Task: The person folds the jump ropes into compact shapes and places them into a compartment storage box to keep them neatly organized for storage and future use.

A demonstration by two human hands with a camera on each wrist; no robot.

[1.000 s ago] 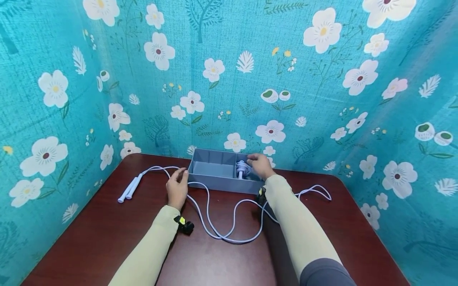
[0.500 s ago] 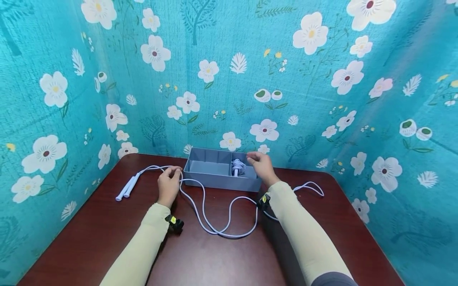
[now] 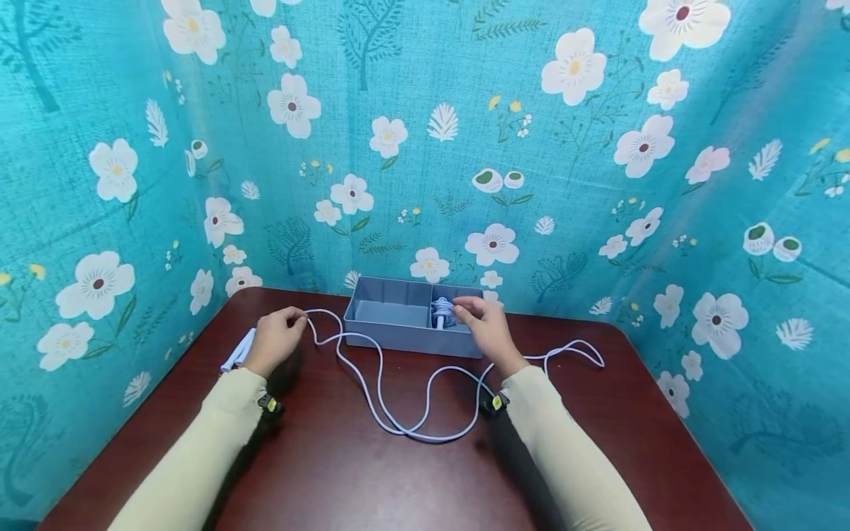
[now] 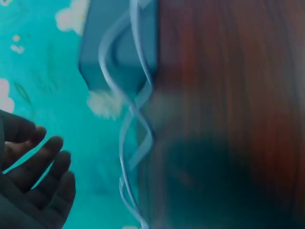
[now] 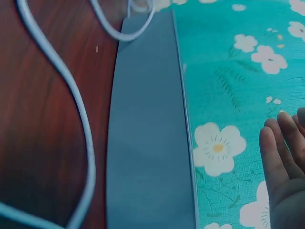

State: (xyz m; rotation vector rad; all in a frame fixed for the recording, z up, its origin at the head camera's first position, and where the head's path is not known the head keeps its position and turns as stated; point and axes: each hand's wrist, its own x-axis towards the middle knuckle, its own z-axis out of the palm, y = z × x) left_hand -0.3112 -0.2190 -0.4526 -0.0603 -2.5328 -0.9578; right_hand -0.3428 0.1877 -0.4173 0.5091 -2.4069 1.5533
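A grey divided box (image 3: 398,341) stands at the back of the dark red table (image 3: 398,479). A coiled white rope bundle (image 3: 440,310) lies in its right compartment. My right hand (image 3: 481,321) hovers over that compartment with straight fingers beside the bundle, and in the right wrist view the right hand (image 5: 283,162) holds nothing. A long white cord (image 3: 398,431) loops across the table to two white handles (image 3: 237,352) at the left. My left hand (image 3: 275,338) is just right of the handles, above the cord. In the blurred left wrist view the fingers (image 4: 38,181) are loosely curled and empty, with the cord (image 4: 126,129) beside them.
Teal flowered cloth (image 3: 598,184) walls the table on three sides, close behind the box. More cord (image 3: 578,346) trails to the right of the box. The right wrist view shows the box's front wall (image 5: 147,143) and the cord (image 5: 81,119) on the wood.
My left hand has moved left from the box's corner toward the handles. My right hand stays over the right compartment, drawn back slightly. The cord's loops lie nearly as before.
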